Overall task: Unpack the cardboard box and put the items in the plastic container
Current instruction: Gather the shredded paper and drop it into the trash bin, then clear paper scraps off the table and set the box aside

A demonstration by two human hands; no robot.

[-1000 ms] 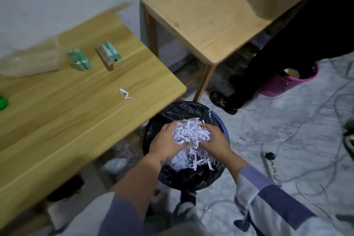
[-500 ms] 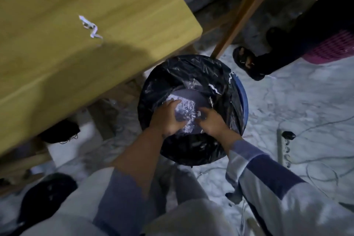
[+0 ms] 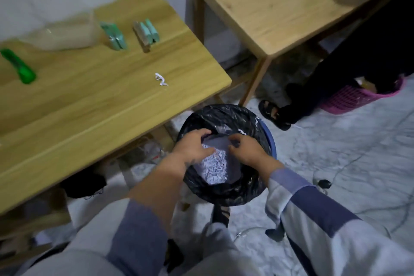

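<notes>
Your left hand (image 3: 194, 146) and right hand (image 3: 246, 149), fingers curled, hover over crinkled white shredded paper (image 3: 214, 167) in the glossy black-lined bin (image 3: 226, 116); grip unclear.

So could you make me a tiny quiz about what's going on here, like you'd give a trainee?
1. True or false: both hands, left and right, are over the bin lined with a black bag.
2. What lies in the bin beneath the hands?
A. green cutter
B. shredded white paper
C. pink basket
3. Fill in: one stray paper strip lies on the wooden ____.

Key:
1. True.
2. B: shredded white paper.
3. Table.
</notes>
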